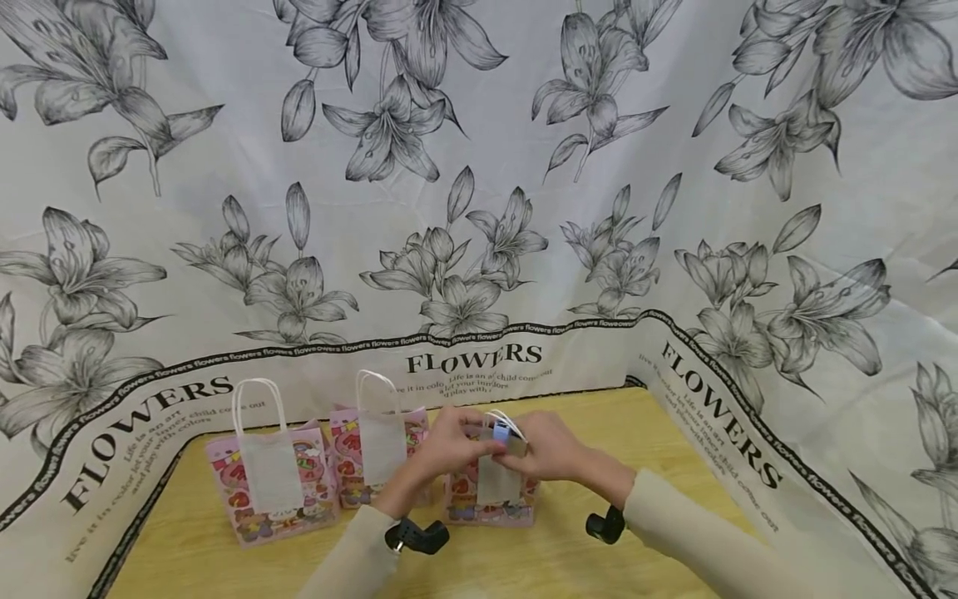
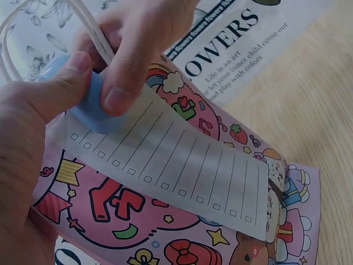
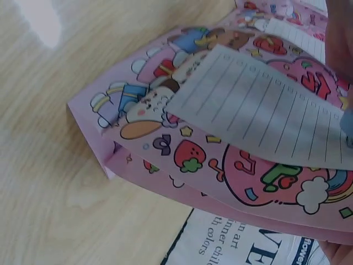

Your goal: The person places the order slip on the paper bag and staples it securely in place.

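Observation:
A pink cartoon-print paper gift bag [image 1: 460,503] stands on the table between the two hands. Over its front hangs a white lined checklist sheet [image 2: 182,160] with a row of small boxes. At the bag's top edge, a small light-blue stapler [image 2: 96,107] overlaps the end of the sheet. My left hand [image 1: 452,441] pinches the stapler with its thumb on top. From the other side my right hand [image 1: 550,445] grips it too, thumb pressed near the left one. White twisted handles [image 2: 91,27] rise beside the thumbs. Fingers behind the bag are mostly hidden.
Two similar pink bags, one at far left [image 1: 318,491] and one left of centre [image 1: 348,466], stand upright with white sheets on their fronts. A floral curtain [image 1: 479,166] borders the wooden table [image 1: 584,549] at the back and sides.

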Motion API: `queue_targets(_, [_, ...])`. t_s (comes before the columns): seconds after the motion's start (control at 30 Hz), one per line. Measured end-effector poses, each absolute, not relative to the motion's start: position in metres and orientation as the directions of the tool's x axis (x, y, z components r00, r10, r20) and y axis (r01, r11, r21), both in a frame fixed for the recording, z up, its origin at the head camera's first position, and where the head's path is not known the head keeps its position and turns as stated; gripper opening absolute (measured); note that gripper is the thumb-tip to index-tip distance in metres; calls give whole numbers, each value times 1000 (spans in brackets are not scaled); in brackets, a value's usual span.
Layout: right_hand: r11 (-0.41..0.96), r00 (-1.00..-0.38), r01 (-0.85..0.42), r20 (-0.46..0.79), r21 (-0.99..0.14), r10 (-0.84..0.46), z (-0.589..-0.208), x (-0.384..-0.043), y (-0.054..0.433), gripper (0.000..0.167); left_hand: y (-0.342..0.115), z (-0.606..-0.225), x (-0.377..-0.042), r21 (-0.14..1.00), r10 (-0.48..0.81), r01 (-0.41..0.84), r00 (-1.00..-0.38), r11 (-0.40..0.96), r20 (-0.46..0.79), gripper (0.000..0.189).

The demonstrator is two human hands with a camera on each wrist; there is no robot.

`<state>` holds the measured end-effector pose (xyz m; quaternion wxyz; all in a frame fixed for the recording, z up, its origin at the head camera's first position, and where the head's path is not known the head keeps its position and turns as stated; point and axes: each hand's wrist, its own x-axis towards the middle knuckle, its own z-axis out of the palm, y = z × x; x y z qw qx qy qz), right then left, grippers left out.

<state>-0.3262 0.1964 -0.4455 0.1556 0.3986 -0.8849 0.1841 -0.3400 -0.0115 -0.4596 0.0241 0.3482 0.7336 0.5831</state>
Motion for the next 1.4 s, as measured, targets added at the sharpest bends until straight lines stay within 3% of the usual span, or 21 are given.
queue_targets(0.2, [629, -621, -755, 513, -186, -593, -449, -320, 191, 29, -12, -462, -340, 900, 571, 435, -749, 38, 337, 24])
queue_targets(0.37, [662, -637, -728, 533, -178, -558, -448, -320, 186, 36, -11, -462, -341, 871, 541, 489, -747, 54, 386, 23])
queue_targets(0.63, [685, -700, -702, 370, -196, -611, -437, -317, 188, 30, -12, -464, -342, 841, 543, 540, -718, 39, 435, 18])
queue_targets(0.93, [725, -789, -607, 358, -326, -500, -433, -309, 170, 24, -17, -468, -342, 805, 503, 593, -706, 33, 499, 19])
queue_targets(1.1, [669, -809, -585, 388, -458, -442, -441, -301, 167, 23, -15, -472, -337, 825, 523, 564, -718, 47, 460, 16])
queue_targets(1.2, [691, -826, -557, 394, -461, -403, -446, -301, 168, 23, -13, -473, -338, 846, 532, 530, -732, 53, 425, 19])
queue_targets(1.3, [719, -822, -558, 399, -415, -407, -448, -308, 170, 25, -12, -473, -341, 844, 521, 533, -740, 67, 426, 22])
queue_targets(1.4, [669, -771, -634, 380, -389, -511, -445, -316, 174, 24, -16, -470, -343, 822, 524, 563, -727, 84, 444, 20])
